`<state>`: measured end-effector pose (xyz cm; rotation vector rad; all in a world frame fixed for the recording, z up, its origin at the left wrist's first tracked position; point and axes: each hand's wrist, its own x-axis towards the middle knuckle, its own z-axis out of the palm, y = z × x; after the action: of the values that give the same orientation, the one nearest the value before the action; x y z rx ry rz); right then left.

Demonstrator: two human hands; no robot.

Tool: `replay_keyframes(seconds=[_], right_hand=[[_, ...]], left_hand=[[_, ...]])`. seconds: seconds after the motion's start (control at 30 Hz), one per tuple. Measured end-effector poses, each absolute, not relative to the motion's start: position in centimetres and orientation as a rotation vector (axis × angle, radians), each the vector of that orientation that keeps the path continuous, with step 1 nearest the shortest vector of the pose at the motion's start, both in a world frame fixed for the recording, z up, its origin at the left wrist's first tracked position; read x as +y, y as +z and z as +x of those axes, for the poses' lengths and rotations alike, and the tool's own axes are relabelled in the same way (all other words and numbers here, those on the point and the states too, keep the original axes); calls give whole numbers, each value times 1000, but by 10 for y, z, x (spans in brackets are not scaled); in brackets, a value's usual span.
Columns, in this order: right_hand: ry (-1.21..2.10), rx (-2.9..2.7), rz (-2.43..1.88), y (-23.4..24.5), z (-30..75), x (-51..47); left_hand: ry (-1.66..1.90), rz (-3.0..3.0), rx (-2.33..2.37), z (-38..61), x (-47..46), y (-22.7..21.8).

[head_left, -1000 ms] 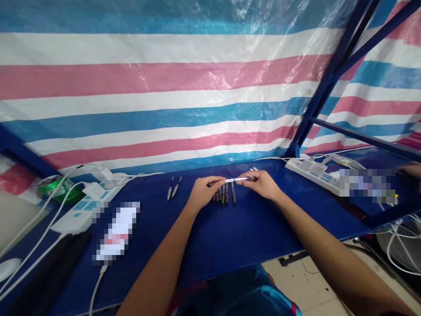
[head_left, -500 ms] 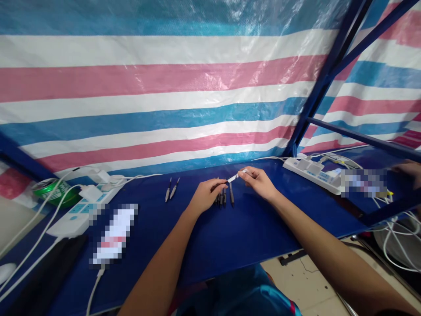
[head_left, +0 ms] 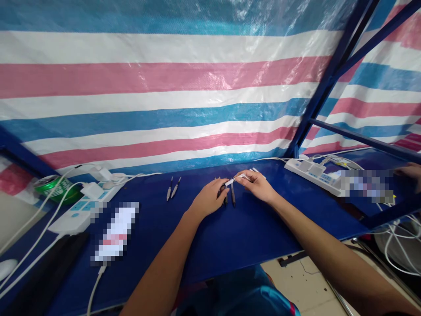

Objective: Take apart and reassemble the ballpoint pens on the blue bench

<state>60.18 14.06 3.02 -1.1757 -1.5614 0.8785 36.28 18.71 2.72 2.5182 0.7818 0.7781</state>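
Observation:
My left hand [head_left: 207,199] and my right hand [head_left: 256,184] both pinch a slim white pen [head_left: 235,179] above the blue tabletop [head_left: 210,245]. Its dark left end sits in my left fingers. Just below my hands lie dark pens [head_left: 233,195] pointing toward me, partly hidden by my left hand. A pair of dark pens [head_left: 173,188] lies to the left of my left hand. Behind my right hand, a small white pen-like piece [head_left: 258,173] rests on the table.
White power strips [head_left: 79,215] [head_left: 312,176] with cables sit at both sides of the table. A green can [head_left: 56,188] lies at far left. Pixelated objects [head_left: 115,232] [head_left: 366,186] cover parts of the table. Another person's hand [head_left: 409,175] enters at right. A striped tarp backs the table.
My hands have drawn closer together, and the white pen now sits tilted with its right end raised. My left hand covers more of the dark pens.

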Motion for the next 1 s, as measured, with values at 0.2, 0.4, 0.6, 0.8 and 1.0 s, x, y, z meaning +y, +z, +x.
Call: replay_keyframes(seconds=[0.2,0.4,0.6,0.8,1.0], right_hand=[[723,-1596,-1205,34,597,137],[693,-1617,-1220,33,594,136],[816,-1570,-1163,31,596,138],[827,-1528,-1151,32,599,139],[845,-1556,-1147,36,597,137]], left_hand=[[793,2441,837,364,192,25],[766,2508,871,364,193,22],[839,2547,833,364,187,22],[854,2574,795,365,181,28],[772,2538,826,362,181,28]])
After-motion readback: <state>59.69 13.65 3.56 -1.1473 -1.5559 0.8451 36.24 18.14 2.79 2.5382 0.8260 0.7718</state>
